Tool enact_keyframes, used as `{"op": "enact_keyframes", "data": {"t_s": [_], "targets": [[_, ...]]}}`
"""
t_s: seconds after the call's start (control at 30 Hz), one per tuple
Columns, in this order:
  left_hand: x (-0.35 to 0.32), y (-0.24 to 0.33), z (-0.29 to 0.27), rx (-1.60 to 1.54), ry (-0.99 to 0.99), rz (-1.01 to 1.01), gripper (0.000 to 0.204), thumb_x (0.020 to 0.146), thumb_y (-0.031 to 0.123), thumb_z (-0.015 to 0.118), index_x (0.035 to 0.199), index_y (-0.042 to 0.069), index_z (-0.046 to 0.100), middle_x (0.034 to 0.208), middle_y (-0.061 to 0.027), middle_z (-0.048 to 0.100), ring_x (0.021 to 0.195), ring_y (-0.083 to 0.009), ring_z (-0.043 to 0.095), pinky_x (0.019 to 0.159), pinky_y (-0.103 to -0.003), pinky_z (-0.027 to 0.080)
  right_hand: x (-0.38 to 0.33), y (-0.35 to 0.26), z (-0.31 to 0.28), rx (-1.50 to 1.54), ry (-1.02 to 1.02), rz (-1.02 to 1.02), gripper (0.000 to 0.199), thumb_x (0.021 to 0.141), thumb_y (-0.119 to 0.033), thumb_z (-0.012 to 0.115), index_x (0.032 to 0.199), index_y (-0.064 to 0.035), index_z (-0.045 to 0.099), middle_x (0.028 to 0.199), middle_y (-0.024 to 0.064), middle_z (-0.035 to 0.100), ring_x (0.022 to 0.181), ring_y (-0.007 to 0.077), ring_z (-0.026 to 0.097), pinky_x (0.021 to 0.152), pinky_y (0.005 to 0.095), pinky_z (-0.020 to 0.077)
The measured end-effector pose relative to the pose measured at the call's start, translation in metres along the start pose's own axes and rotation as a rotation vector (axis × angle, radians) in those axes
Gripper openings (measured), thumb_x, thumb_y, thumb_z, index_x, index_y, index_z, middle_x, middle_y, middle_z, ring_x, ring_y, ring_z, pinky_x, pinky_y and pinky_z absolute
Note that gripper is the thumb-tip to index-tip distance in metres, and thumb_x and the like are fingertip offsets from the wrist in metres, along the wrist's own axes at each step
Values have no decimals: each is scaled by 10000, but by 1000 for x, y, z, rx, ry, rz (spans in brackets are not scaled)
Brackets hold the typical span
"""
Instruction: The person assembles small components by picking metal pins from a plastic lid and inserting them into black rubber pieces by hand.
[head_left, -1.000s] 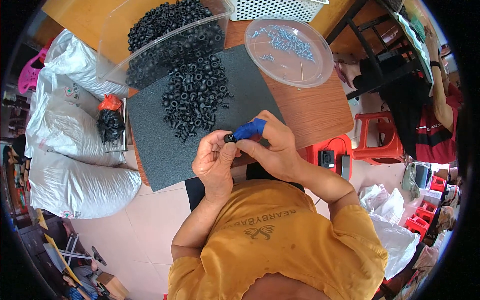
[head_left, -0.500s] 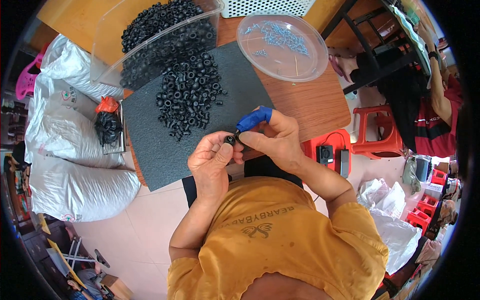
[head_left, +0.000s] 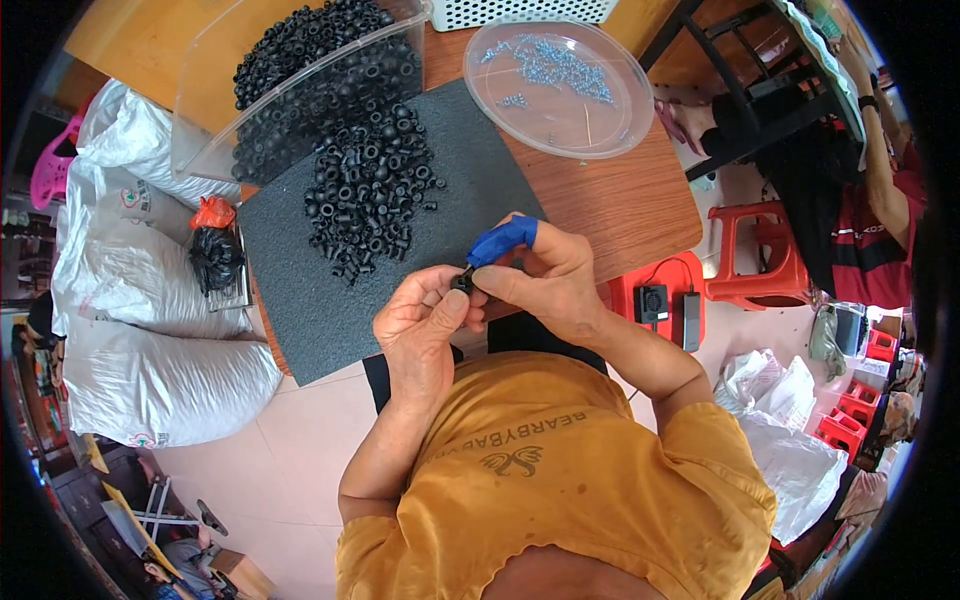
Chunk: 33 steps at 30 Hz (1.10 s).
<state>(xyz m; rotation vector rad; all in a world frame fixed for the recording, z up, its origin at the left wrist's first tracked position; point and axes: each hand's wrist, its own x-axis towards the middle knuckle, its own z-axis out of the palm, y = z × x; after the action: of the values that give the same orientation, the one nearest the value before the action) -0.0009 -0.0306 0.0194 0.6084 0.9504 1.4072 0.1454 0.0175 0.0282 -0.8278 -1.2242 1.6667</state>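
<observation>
My left hand and my right hand meet over the near edge of a dark grey foam mat. Between their fingertips sits a small black rubber ring, pinched from both sides. The index finger of my right hand wears a blue finger cover. Just beyond my hands a heap of black rubber rings lies on the mat. More rings fill a clear plastic bin tipped at the back.
A round clear plastic lid with small blue-grey screws rests on the wooden table at the right. White sacks lie on the floor at the left, red stools stand at the right, and another person sits beyond them.
My hands have stayed together at the mat's near edge, shifting slightly while working the small ring. The view has tilted a little.
</observation>
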Motion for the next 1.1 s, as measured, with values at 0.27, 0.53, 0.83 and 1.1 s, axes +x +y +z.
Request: {"op": "enact_keyframes", "data": {"t_s": [0.27,0.53,0.83,1.1], "targets": [[0,2,-2,44,-16,-29,183,822,61,630,965,-43,581,810,-90,633,668,-120,579,602,-220,483,2,9,-1,-130,91,-122,116,738,-10,668,844,-27,626,744,9,541,650,64,541,579,221,436],[1,5,-1,155,-17,-34,182,825,45,619,990,-29,597,794,-83,639,635,-104,570,556,-208,469,2,11,-3,-123,78,-144,114,731,-24,670,835,-39,628,737,21,532,658,85,522,592,236,423],[3,6,-3,134,-35,-66,168,819,46,628,966,-33,604,774,-85,635,609,-106,562,529,-213,462,2,6,-14,-349,-34,-246,127,770,84,603,862,-3,598,840,18,550,747,67,540,627,210,532],[5,4,0,119,-33,-65,164,820,46,627,961,-33,602,772,-80,633,607,-104,561,524,-211,460,0,12,-8,-229,69,-177,111,741,31,641,833,-21,610,781,22,544,686,84,522,603,227,479]]}}
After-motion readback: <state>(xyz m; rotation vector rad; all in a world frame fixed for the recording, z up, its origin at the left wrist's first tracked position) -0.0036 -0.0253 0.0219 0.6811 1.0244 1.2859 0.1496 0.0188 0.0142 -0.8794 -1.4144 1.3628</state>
